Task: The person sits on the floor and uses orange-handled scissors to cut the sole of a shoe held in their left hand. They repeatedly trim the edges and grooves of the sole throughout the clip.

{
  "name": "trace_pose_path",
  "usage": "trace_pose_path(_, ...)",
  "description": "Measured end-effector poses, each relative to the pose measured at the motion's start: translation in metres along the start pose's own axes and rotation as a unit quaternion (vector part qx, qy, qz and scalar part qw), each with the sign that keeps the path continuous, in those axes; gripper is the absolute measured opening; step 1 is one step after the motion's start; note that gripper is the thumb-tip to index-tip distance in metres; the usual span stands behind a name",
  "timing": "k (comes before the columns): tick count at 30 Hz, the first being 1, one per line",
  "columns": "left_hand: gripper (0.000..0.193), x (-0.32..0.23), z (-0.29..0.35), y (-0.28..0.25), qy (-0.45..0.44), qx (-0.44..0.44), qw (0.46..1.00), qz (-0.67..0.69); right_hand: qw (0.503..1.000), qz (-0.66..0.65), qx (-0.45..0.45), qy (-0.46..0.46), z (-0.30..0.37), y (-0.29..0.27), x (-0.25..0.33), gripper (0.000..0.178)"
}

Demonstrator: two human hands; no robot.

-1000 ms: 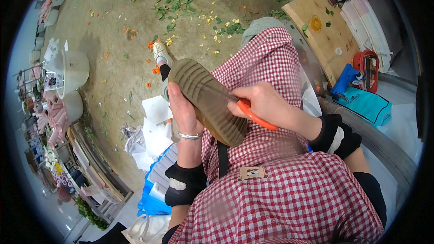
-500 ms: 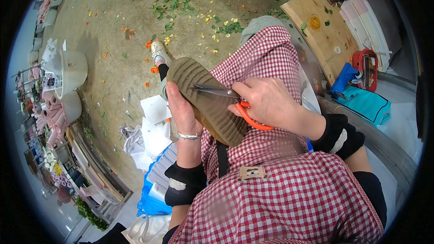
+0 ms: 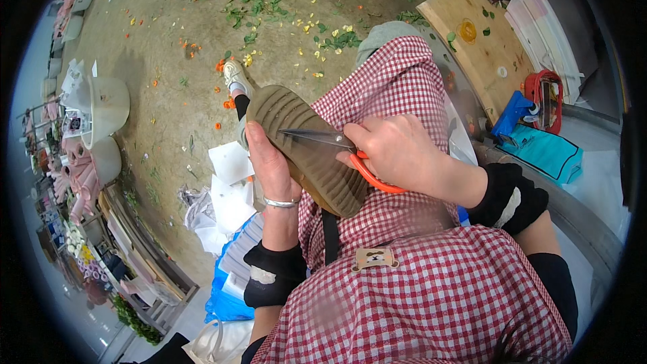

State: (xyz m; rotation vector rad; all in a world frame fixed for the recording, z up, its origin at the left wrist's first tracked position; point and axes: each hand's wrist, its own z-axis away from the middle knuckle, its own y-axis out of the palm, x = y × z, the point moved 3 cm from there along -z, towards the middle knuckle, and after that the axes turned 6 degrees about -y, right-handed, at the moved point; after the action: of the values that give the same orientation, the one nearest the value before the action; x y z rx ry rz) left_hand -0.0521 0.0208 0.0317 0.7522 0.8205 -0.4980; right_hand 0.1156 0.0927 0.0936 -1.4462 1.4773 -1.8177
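Observation:
A shoe [image 3: 327, 176] lies across my lap with its brown ridged sole facing up. My left hand [image 3: 269, 162] grips its left edge, thumb up along the side of the sole. Held in my right hand [image 3: 394, 152] is a pair of scissors [image 3: 381, 180] with orange handles. Their dark blades look closed and point left, the tip against or just over the grooves of the sole; I cannot tell whether they touch. Under the shoe is the red-and-white checked apron [image 3: 418, 283] over my legs.
Leaves [image 3: 259, 3] and petals litter the floor. White paper [image 3: 231, 163] and a blue bag [image 3: 226, 290] lie to my left. Farther left stand white buckets [image 3: 108, 108] and flower racks. At right are a wooden board [image 3: 475, 47], a red-framed case [image 3: 547, 101] and a turquoise bag [image 3: 546, 155].
The scissors and my right hand have shifted very slightly left along the sole. My left hand keeps its grip on the shoe.

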Motion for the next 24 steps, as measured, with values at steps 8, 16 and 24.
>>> trace_pose_path(8,0.052,0.002,-0.002,0.004,-0.031,0.012,0.999,0.033,0.947,-0.295,0.007,0.125,0.005,0.019,-0.015,0.033)
trace_pose_path(16,0.053,0.001,-0.001,0.005,-0.025,0.022,0.998,0.045,0.987,-0.154,-0.019,0.053,0.008,0.007,-0.014,0.034)
trace_pose_path(24,0.053,0.001,-0.002,0.005,-0.025,0.040,0.997,0.059,0.999,-0.017,-0.043,-0.015,0.000,-0.010,-0.008,0.032)
